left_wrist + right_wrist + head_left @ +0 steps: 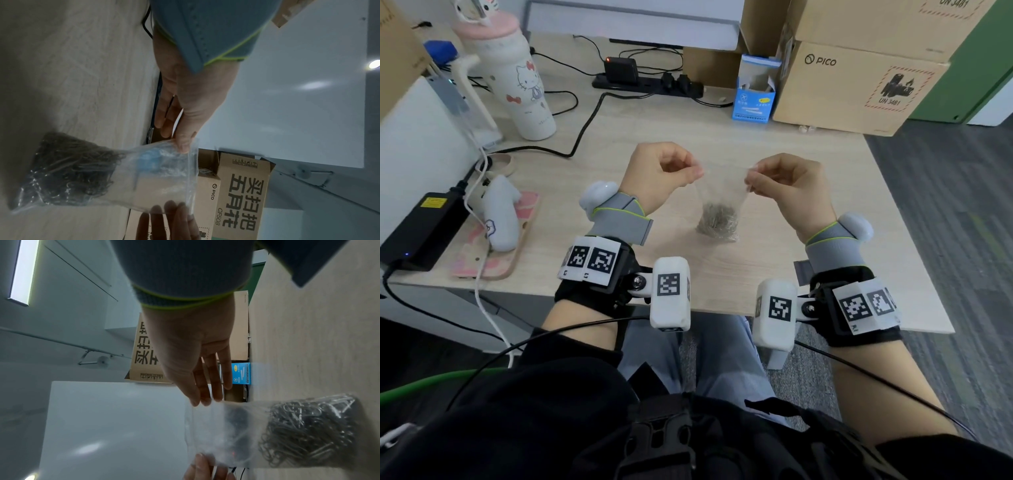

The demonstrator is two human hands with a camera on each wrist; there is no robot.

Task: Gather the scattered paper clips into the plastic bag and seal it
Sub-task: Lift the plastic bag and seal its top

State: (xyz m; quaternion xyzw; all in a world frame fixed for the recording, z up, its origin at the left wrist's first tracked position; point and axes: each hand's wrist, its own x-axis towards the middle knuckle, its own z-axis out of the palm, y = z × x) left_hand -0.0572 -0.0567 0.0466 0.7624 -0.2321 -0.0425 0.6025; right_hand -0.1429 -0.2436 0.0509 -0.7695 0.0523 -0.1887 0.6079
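Note:
A small clear plastic bag [722, 192] stands upright on the wooden desk [774, 267], its bottom filled with a heap of metal paper clips [717, 221]. My left hand [697, 173] pinches the bag's top left corner, and my right hand [750, 180] pinches the top right corner. In the left wrist view the left thumb presses the bag [162, 175] at its mouth, with the paper clips [68, 170] dark below. In the right wrist view the right fingertips hold the bag [222, 431] at its rim above the paper clips [308, 430]. No loose clips show on the desk.
A Hello Kitty tumbler [517, 78] and a power strip [647, 84] stand at the back. A small blue box [755, 92] sits beside stacked cardboard boxes [859, 85] at the back right. A white controller [500, 212] and black adapter [421, 233] lie left.

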